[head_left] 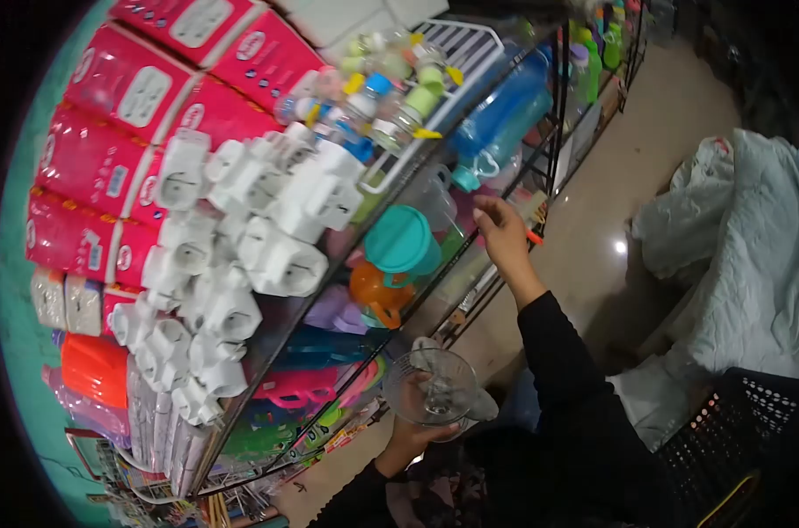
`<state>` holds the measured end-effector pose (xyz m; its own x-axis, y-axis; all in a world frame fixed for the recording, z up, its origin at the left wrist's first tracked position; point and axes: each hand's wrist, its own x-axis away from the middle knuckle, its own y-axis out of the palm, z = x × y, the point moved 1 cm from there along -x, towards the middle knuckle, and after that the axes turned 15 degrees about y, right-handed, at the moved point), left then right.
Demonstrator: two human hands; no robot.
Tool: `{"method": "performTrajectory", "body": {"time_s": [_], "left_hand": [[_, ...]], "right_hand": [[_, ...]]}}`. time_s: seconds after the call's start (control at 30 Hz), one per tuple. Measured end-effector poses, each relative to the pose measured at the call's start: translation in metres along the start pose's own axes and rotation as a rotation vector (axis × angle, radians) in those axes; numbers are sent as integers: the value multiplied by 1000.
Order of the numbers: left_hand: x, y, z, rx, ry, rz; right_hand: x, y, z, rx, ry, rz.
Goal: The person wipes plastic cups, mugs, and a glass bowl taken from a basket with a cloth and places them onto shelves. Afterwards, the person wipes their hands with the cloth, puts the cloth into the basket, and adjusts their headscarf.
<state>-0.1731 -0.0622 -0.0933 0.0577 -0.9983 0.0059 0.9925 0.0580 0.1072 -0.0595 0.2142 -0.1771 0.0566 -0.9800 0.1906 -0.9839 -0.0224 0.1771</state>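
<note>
Shelving [263, 374] cuts diagonally from lower left to upper right of the frame, pink packs [109, 163] and white plastic pieces [285, 260] on top; floor [593, 189] to the right, pale bags [725, 255] and a black basket [716, 431] beyond. Head view: clear jug [430, 387] at lower centre, just off the shelf edge. Left hand [406, 442] is the nearer one, wrapped around its lower side; grip closed on it, some fingers seen through the clear wall. Mouth turned up towards the camera, long axis running down and slightly right to the base. Right hand [503, 236] higher, right of centre, well apart from the jug; fingers loosely bent, part open, nothing seen between them, though the palm side is partly hidden. Fingertips point up-left at the lower tier, just below a blue bottle [500, 110] with a teal cap; teal-lidded container [399, 239] lies left of them. Shelf rim and dark uprights bound the reach; open room on the floor side, right of the wrist.
</note>
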Motion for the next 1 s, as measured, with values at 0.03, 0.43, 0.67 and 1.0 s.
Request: {"method": "performTrajectory", "body": {"time_s": [0.03,0.43,0.67,1.0], "left_hand": [[0,0,-6,0,-9,-14],[-4,22,-34,2,-43,-57],[2,26,-35,17,-81,-26],[7,22,-39,95,-74,56]], "right_hand": [[0,-2,0,0,22,10],[-8,6,-63,494,-231,-123],[-10,32,-51,614,-44,-178],[-21,53,-36,430,42,-227]]}}
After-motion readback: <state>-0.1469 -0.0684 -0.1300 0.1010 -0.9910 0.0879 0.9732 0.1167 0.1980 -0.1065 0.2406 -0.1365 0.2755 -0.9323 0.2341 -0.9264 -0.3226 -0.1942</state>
